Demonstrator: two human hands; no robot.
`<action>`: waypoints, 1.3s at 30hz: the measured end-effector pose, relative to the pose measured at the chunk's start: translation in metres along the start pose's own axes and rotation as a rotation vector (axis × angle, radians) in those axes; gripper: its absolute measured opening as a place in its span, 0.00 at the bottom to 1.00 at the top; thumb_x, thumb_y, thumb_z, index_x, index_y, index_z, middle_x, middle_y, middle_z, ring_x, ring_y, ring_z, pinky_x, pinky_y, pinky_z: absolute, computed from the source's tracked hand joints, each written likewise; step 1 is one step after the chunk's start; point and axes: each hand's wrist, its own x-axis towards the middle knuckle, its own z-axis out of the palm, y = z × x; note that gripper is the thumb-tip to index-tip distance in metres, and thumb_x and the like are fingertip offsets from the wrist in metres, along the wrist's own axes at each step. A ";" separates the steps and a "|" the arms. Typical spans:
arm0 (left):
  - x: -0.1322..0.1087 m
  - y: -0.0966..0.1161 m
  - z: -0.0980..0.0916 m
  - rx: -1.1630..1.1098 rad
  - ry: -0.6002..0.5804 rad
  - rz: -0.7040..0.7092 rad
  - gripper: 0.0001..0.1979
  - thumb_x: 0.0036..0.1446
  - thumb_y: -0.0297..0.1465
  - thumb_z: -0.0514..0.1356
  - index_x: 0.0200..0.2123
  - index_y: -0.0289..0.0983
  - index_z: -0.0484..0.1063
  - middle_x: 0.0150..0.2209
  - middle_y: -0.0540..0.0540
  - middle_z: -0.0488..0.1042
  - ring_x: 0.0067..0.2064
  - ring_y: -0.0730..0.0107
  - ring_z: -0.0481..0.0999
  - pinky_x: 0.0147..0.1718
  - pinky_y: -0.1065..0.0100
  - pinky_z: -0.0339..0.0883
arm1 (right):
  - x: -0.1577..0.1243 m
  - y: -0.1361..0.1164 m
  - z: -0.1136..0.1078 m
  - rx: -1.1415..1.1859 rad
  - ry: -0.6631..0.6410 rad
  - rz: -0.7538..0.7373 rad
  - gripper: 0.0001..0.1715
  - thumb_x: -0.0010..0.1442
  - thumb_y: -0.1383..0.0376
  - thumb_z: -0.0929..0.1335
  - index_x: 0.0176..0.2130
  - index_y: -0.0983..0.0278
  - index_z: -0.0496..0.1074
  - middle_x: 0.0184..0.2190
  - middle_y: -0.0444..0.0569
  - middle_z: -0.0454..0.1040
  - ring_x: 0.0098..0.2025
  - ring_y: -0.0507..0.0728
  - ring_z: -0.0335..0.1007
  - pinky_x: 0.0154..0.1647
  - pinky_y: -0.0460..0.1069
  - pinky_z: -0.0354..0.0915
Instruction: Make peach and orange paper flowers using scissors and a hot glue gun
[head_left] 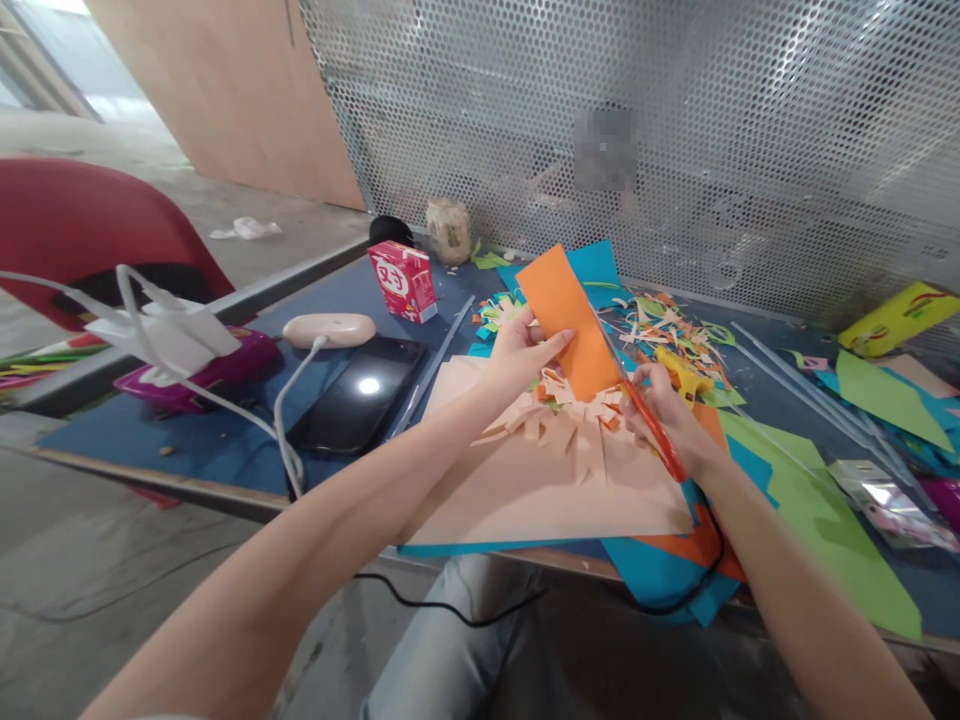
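My left hand [521, 352] pinches the left edge of an orange paper sheet [566, 315], holding it tilted above the table. At the sheet's right edge, my right hand [667, 415] grips red-handled scissors [651, 425] whose blades meet the paper. Below both hands lies a large peach sheet [540, 480] with a pile of peach and orange cut strips [570, 410] on it.
A black phone [360, 392], a pink device with a white cable [330, 330], a red carton [403, 280] and a jar [448, 230] sit to the left. Green, blue and yellow papers [817, 500] and scraps cover the right side. Perforated metal screen [675, 130] behind.
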 end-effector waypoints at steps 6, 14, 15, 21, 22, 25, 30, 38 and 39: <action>0.001 0.000 -0.001 0.012 -0.003 -0.005 0.15 0.44 0.29 0.64 0.37 0.36 0.65 0.32 0.46 0.79 0.26 0.72 0.77 0.20 0.75 0.67 | 0.002 -0.001 0.000 -0.019 0.017 0.010 0.18 0.55 0.56 0.66 0.36 0.57 0.50 0.23 0.36 0.58 0.18 0.47 0.52 0.17 0.43 0.52; 0.003 -0.005 -0.002 -0.023 -0.018 0.020 0.16 0.44 0.30 0.64 0.38 0.36 0.65 0.32 0.47 0.78 0.27 0.69 0.77 0.19 0.74 0.68 | 0.004 0.004 0.002 -0.060 0.069 -0.006 0.19 0.55 0.55 0.65 0.35 0.57 0.49 0.21 0.35 0.59 0.16 0.47 0.50 0.16 0.44 0.50; 0.003 -0.006 -0.003 -0.027 -0.025 0.025 0.16 0.44 0.32 0.64 0.38 0.37 0.66 0.32 0.47 0.78 0.28 0.68 0.78 0.19 0.73 0.68 | 0.004 0.004 0.002 -0.059 0.069 -0.001 0.20 0.55 0.55 0.66 0.35 0.57 0.49 0.21 0.35 0.59 0.16 0.47 0.50 0.16 0.44 0.50; 0.007 -0.008 -0.005 -0.030 -0.001 0.002 0.13 0.47 0.36 0.63 0.35 0.36 0.67 0.29 0.47 0.77 0.28 0.67 0.77 0.21 0.70 0.71 | 0.006 0.002 0.003 -0.013 0.058 0.030 0.22 0.52 0.54 0.67 0.35 0.57 0.48 0.20 0.35 0.60 0.16 0.47 0.50 0.16 0.44 0.49; 0.006 -0.008 -0.005 -0.033 -0.005 -0.007 0.14 0.46 0.36 0.63 0.35 0.36 0.67 0.29 0.48 0.77 0.27 0.68 0.77 0.21 0.70 0.71 | 0.006 0.002 0.004 0.002 0.058 0.031 0.22 0.52 0.54 0.67 0.35 0.57 0.48 0.21 0.35 0.60 0.16 0.47 0.50 0.16 0.44 0.49; 0.004 -0.006 -0.004 -0.030 -0.031 -0.025 0.14 0.45 0.34 0.64 0.36 0.36 0.68 0.30 0.47 0.77 0.27 0.69 0.77 0.22 0.71 0.71 | 0.005 -0.001 0.006 0.039 0.045 0.047 0.23 0.52 0.55 0.67 0.36 0.57 0.48 0.22 0.35 0.60 0.16 0.46 0.49 0.15 0.44 0.50; 0.000 -0.007 -0.002 0.013 -0.082 -0.013 0.14 0.46 0.33 0.63 0.37 0.36 0.68 0.31 0.47 0.77 0.25 0.72 0.76 0.22 0.73 0.70 | -0.001 -0.011 0.008 0.041 0.031 0.067 0.20 0.55 0.55 0.65 0.37 0.57 0.48 0.21 0.34 0.56 0.15 0.46 0.49 0.16 0.44 0.52; 0.000 -0.008 -0.003 0.045 -0.078 -0.006 0.14 0.47 0.33 0.63 0.38 0.35 0.70 0.31 0.47 0.77 0.27 0.72 0.76 0.24 0.72 0.70 | 0.000 -0.006 0.007 0.050 0.035 0.057 0.21 0.54 0.55 0.66 0.37 0.57 0.49 0.20 0.34 0.58 0.16 0.47 0.51 0.17 0.44 0.52; 0.000 -0.009 -0.003 0.045 -0.078 -0.010 0.14 0.47 0.33 0.63 0.38 0.35 0.70 0.31 0.47 0.77 0.27 0.71 0.76 0.24 0.72 0.71 | 0.000 -0.005 0.007 0.049 0.040 0.057 0.21 0.54 0.55 0.66 0.37 0.57 0.49 0.21 0.34 0.58 0.17 0.47 0.52 0.17 0.44 0.52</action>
